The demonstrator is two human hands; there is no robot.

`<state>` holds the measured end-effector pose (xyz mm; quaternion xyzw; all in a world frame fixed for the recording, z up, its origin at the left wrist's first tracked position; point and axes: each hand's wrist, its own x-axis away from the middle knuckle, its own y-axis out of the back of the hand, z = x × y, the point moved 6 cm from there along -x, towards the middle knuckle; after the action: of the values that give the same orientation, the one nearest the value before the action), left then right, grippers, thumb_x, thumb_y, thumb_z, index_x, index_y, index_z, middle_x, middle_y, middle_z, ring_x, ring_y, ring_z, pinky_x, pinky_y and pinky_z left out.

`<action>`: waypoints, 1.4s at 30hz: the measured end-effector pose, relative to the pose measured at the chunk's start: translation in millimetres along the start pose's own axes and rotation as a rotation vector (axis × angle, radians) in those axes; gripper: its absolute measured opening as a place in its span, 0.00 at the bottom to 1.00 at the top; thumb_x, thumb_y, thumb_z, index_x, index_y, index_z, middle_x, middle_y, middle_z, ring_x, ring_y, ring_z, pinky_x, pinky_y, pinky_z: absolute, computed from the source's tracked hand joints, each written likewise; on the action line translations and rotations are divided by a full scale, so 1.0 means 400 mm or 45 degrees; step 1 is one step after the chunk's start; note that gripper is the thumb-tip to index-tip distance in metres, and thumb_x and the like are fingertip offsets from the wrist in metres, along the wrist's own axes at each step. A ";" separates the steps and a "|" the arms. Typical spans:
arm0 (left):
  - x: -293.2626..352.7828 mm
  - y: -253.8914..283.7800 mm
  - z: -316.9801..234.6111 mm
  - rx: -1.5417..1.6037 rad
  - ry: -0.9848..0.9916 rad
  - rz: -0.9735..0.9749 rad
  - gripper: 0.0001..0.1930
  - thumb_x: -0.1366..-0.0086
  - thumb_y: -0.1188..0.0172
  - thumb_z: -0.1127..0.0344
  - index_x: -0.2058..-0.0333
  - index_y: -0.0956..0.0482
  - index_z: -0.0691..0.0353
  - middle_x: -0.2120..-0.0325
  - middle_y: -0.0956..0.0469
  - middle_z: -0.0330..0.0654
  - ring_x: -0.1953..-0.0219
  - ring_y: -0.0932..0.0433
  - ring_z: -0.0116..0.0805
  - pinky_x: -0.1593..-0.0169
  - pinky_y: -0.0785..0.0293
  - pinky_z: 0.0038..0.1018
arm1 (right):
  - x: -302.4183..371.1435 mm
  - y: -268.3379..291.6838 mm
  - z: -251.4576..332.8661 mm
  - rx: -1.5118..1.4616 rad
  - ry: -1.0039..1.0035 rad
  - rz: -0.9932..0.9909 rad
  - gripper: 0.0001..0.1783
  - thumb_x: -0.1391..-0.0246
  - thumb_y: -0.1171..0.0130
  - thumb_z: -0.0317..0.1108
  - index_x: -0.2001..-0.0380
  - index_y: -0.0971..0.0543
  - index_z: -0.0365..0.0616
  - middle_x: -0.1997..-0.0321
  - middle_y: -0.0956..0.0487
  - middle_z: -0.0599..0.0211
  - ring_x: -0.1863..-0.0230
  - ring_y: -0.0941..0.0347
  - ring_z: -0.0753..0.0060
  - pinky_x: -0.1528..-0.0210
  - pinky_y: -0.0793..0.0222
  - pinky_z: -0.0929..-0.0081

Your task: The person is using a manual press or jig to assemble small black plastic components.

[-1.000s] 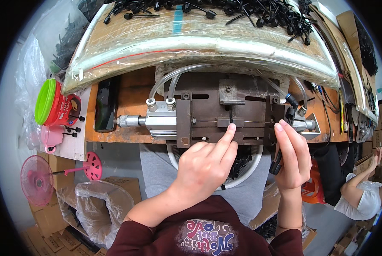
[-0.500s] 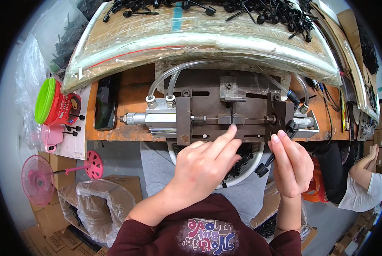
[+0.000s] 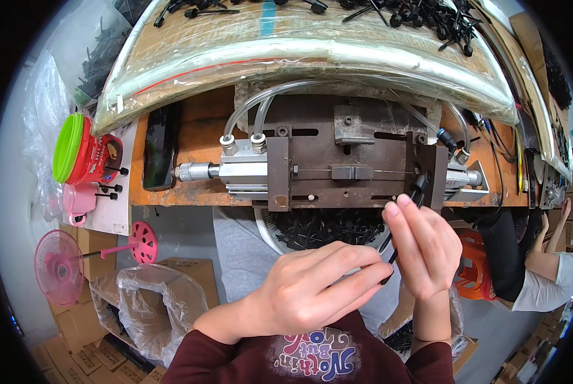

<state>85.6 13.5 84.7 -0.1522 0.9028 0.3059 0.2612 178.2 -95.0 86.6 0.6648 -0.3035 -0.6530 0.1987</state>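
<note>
My right hand (image 3: 425, 248) pinches a thin black plastic stem with knobbed ends (image 3: 418, 185) between thumb and fingers; part of it is hidden behind the fingers. My left hand (image 3: 325, 285) is closed, its fingertips at the lower knob (image 3: 387, 280) of that stem. Beyond both hands lies a brown metal clamping fixture (image 3: 325, 137). Two small dark jaw blocks (image 3: 352, 173) meet at its middle, with nothing visible standing between them. Silver air cylinders (image 3: 245, 173) flank the fixture.
Below the fixture, a white-rimmed basket (image 3: 265, 233) holds many black pieces. A plastic-wrapped board (image 3: 312, 57) with more pieces spans the back. At left are a phone (image 3: 160, 150), red-green tub (image 3: 75, 150), pink cup (image 3: 80, 200) and pink fan (image 3: 59, 267). Another person (image 3: 552, 275) sits at right.
My left hand has drawn back from the jaw blocks, down and right to the stem at my right hand. The dark piece standing between the blocks is gone from there.
</note>
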 end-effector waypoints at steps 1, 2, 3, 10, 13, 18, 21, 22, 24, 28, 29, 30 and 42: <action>0.002 0.001 0.000 0.062 0.025 0.006 0.16 0.54 0.25 0.75 0.63 0.13 0.63 0.66 0.17 0.41 0.70 0.17 0.32 0.68 0.19 0.25 | -0.002 -0.002 -0.004 0.004 -0.004 -0.005 0.13 0.56 0.36 0.19 0.63 0.16 0.29 0.60 0.18 0.49 0.72 0.22 0.64 0.68 0.21 0.73; 0.005 0.004 -0.001 0.124 0.050 0.012 0.15 0.54 0.25 0.74 0.64 0.13 0.63 0.66 0.16 0.41 0.70 0.17 0.32 0.68 0.19 0.25 | -0.001 -0.002 -0.017 -0.025 -0.048 0.000 0.14 0.56 0.36 0.18 0.62 0.16 0.28 0.60 0.18 0.48 0.70 0.21 0.62 0.67 0.21 0.72; 0.009 0.007 0.000 0.184 0.074 0.018 0.15 0.53 0.25 0.74 0.64 0.13 0.63 0.66 0.16 0.41 0.70 0.17 0.32 0.69 0.19 0.25 | 0.003 -0.003 -0.032 -0.054 -0.092 0.002 0.15 0.57 0.36 0.17 0.61 0.17 0.28 0.60 0.18 0.47 0.68 0.19 0.61 0.67 0.21 0.72; 0.017 0.019 0.023 0.145 0.142 0.015 0.17 0.54 0.25 0.76 0.63 0.13 0.62 0.67 0.17 0.42 0.72 0.18 0.31 0.70 0.20 0.24 | 0.022 0.019 -0.093 -0.285 -0.587 -0.258 0.13 0.54 0.35 0.11 0.63 0.18 0.30 0.61 0.17 0.52 0.60 0.18 0.62 0.61 0.19 0.73; 0.018 0.013 0.025 0.024 0.110 0.032 0.18 0.54 0.27 0.77 0.60 0.13 0.61 0.65 0.18 0.43 0.71 0.19 0.30 0.68 0.21 0.25 | 0.025 0.017 -0.097 -0.332 -0.659 -0.249 0.14 0.52 0.35 0.12 0.60 0.19 0.30 0.60 0.17 0.52 0.61 0.18 0.66 0.64 0.19 0.77; 0.014 -0.015 0.070 -0.414 0.103 0.026 0.15 0.51 0.30 0.76 0.61 0.15 0.66 0.51 0.20 0.50 0.61 0.18 0.40 0.57 0.20 0.31 | 0.054 0.018 -0.105 -1.037 -1.157 -0.351 0.11 0.46 0.38 0.14 0.59 0.22 0.31 0.60 0.18 0.53 0.61 0.19 0.71 0.68 0.22 0.83; 0.014 -0.042 0.093 -0.587 0.063 0.072 0.13 0.49 0.31 0.74 0.62 0.17 0.67 0.47 0.21 0.49 0.62 0.17 0.42 0.53 0.21 0.34 | 0.056 0.011 -0.098 -1.202 -1.259 -0.317 0.09 0.45 0.38 0.16 0.60 0.22 0.30 0.59 0.19 0.54 0.61 0.18 0.71 0.69 0.22 0.83; 0.009 -0.045 0.090 -0.624 0.061 0.089 0.13 0.49 0.32 0.74 0.62 0.17 0.67 0.47 0.21 0.48 0.63 0.17 0.41 0.53 0.21 0.34 | 0.056 0.009 -0.095 -1.224 -1.293 -0.313 0.08 0.45 0.38 0.16 0.61 0.22 0.30 0.60 0.19 0.54 0.62 0.19 0.71 0.69 0.23 0.84; 0.002 -0.050 0.089 -0.670 0.064 0.094 0.13 0.48 0.32 0.73 0.62 0.17 0.66 0.47 0.20 0.48 0.64 0.17 0.40 0.54 0.21 0.33 | 0.057 0.007 -0.096 -1.210 -1.299 -0.288 0.07 0.45 0.37 0.17 0.62 0.22 0.31 0.61 0.19 0.56 0.65 0.20 0.74 0.70 0.25 0.85; -0.012 -0.048 0.096 -0.653 0.100 0.087 0.13 0.49 0.32 0.73 0.63 0.17 0.65 0.48 0.20 0.47 0.68 0.18 0.38 0.59 0.21 0.30 | 0.054 0.007 -0.098 -1.216 -1.312 -0.241 0.05 0.46 0.36 0.18 0.65 0.21 0.31 0.64 0.19 0.60 0.72 0.25 0.80 0.75 0.32 0.86; -0.014 -0.047 0.098 -0.635 0.112 0.095 0.13 0.49 0.31 0.74 0.63 0.17 0.65 0.48 0.20 0.47 0.69 0.18 0.37 0.61 0.21 0.30 | 0.054 0.005 -0.097 -1.254 -1.348 -0.240 0.05 0.46 0.35 0.19 0.66 0.20 0.31 0.66 0.20 0.61 0.74 0.26 0.82 0.77 0.34 0.87; -0.014 -0.049 0.099 -0.649 0.123 0.107 0.13 0.49 0.31 0.73 0.63 0.17 0.65 0.48 0.20 0.47 0.70 0.18 0.36 0.62 0.22 0.29 | 0.062 -0.002 -0.098 -1.330 -1.418 -0.231 0.05 0.46 0.36 0.19 0.66 0.21 0.31 0.67 0.20 0.61 0.76 0.27 0.83 0.78 0.35 0.87; -0.031 -0.023 0.055 -0.207 0.133 0.024 0.18 0.51 0.26 0.71 0.59 0.16 0.64 0.53 0.17 0.46 0.70 0.17 0.34 0.68 0.22 0.25 | 0.092 -0.066 -0.085 -1.927 -1.802 -0.127 0.05 0.42 0.37 0.22 0.69 0.24 0.37 0.77 0.21 0.64 0.85 0.29 0.82 0.85 0.38 0.86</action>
<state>108.2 21.8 72.4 -0.1804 0.8887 0.3723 0.1977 214.3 -104.3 43.9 -0.1576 0.1666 -0.9215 0.3134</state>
